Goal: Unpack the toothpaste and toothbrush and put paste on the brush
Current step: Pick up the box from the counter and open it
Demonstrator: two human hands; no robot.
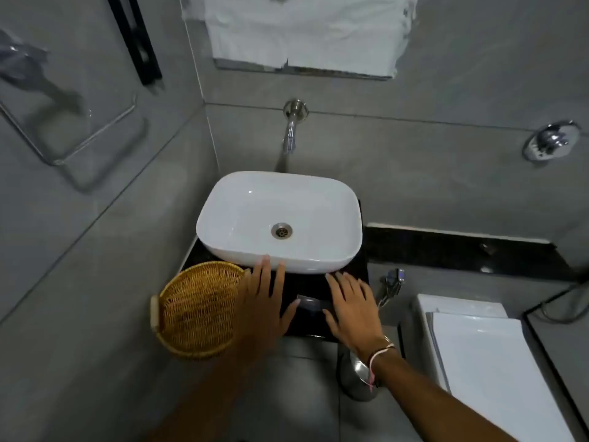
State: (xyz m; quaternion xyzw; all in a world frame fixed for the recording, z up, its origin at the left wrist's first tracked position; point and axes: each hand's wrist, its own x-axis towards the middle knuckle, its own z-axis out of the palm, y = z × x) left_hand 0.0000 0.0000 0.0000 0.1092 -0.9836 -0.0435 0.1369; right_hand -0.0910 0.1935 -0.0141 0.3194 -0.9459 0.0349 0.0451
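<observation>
Now both hands hover flat and empty over the black counter (306,282), fingers spread. Left hand (264,301) lies between the wicker basket (197,311) and a small dark packet (310,304) (contents unclear); right hand (350,307) touches the packet's other end. White basin (280,218) crowds the counter's back edge.

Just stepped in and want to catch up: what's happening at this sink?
A person stands over a white basin set on a dark counter. Both hands are spread flat and open above the counter; neither has a grip on anything. A small dark packet lies between the left hand and the right hand; what it holds cannot be told. A wicker basket sits at the counter's left edge. No brush or paste is out yet.
</observation>
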